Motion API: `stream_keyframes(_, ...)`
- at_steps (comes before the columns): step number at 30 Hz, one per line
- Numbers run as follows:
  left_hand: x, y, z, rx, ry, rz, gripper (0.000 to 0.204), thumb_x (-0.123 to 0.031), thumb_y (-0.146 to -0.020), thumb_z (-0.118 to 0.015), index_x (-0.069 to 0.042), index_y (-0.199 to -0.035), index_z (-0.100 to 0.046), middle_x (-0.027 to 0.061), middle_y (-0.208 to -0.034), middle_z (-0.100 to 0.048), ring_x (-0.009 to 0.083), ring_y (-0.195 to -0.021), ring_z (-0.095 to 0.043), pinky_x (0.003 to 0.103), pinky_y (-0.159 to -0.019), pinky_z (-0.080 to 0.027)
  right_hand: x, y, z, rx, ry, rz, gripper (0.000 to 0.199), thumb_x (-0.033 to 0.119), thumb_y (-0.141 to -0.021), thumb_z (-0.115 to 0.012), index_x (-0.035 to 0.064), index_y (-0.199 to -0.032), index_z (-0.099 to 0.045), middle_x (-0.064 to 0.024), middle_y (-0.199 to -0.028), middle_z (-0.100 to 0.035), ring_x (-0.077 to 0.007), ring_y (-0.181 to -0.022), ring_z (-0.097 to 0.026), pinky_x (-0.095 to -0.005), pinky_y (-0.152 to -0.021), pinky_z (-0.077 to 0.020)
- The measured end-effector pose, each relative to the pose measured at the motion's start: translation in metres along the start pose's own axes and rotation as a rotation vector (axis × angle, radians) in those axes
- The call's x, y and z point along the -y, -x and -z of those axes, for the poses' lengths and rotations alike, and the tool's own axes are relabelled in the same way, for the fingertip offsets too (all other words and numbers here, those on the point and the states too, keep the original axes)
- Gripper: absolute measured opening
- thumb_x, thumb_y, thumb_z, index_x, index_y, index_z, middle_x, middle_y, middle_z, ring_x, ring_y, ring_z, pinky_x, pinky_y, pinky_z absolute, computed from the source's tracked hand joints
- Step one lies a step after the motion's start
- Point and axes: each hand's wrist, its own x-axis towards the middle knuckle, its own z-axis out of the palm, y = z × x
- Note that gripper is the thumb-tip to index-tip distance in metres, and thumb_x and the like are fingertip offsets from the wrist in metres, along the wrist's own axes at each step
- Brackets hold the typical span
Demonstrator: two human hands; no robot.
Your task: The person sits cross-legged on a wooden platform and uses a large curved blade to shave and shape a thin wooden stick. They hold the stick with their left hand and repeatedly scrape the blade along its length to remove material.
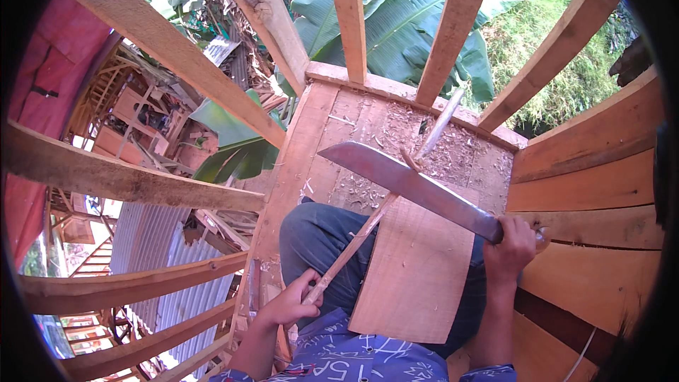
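My right hand (508, 246) is closed around the handle end of a machete (407, 185), whose broad, rust-brown blade points up and left. In my left hand (293, 301) is the lower end of a thin wooden stick (355, 242), slanting up and right until it passes behind the blade. Beyond the blade a paler length of wood (442, 122) continues along much the same line; I cannot tell if it is one piece with the stick. A curled strip (409, 158) stands at the blade's upper edge. Across my lap lies a flat wooden board (417, 269), under the blade.
Wood shavings (463, 155) litter the plank floor (311, 124) before my knees. Upright wooden slats (346, 21) surround me at the front and left, with gaps between them. Stacked planks (587, 223) wall the right side. Outside are banana leaves (403, 21) and corrugated sheets (152, 240).
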Motion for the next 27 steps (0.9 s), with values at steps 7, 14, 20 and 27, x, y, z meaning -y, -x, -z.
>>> stream_keyframes(7, -0.005, 0.001, -0.002, -0.004, 0.022, 0.017, 0.049, -0.004, -0.065, -0.063, -0.005, -0.108, -0.038, 0.0010, -0.074, -0.044, 0.0072, -0.061, -0.042, 0.022, -0.050, -0.034, -0.006, -0.005, 0.008, -0.019, -0.030, -0.005, 0.010, 0.009, -0.068, -0.068, 0.0089, -0.074, -0.060, -0.0072, -0.066, -0.051, -0.0279, -0.065, -0.053, -0.0389, -0.057, -0.0380)
stream_keyframes(14, 0.000, 0.001, 0.000, 0.020, 0.084, 0.004, 0.050, -0.005, -0.065, -0.063, -0.005, -0.109, -0.039, 0.0018, -0.073, -0.044, 0.0074, -0.061, -0.041, 0.022, -0.050, -0.034, -0.026, 0.019, 0.007, 0.053, -0.144, -0.039, 0.010, 0.008, -0.067, -0.066, 0.0059, -0.074, -0.059, -0.0103, -0.068, -0.055, -0.0303, -0.064, -0.056, -0.0395, -0.057, -0.0403)
stream_keyframes(20, -0.003, 0.000, 0.003, 0.043, 0.081, 0.033, 0.046, -0.001, -0.069, -0.062, -0.003, -0.108, -0.036, 0.0022, -0.073, -0.048, 0.0077, -0.063, -0.047, 0.022, -0.053, -0.040, -0.017, 0.025, 0.015, 0.053, -0.222, -0.107, 0.013, 0.010, -0.068, -0.066, 0.0041, -0.077, -0.059, -0.0127, -0.070, -0.058, -0.0334, -0.065, -0.059, -0.0408, -0.057, -0.0435)
stream_keyframes(27, -0.004, 0.003, -0.004, -0.045, 0.028, 0.029, 0.050, -0.004, -0.065, -0.063, -0.004, -0.109, -0.038, 0.0029, -0.074, -0.046, 0.0075, -0.062, -0.044, 0.022, -0.051, -0.036, 0.001, -0.004, 0.009, 0.206, -0.196, -0.244, 0.013, 0.015, -0.068, -0.071, 0.0082, -0.078, -0.066, -0.0123, -0.072, -0.063, -0.0337, -0.066, -0.062, -0.0403, -0.057, -0.0453)
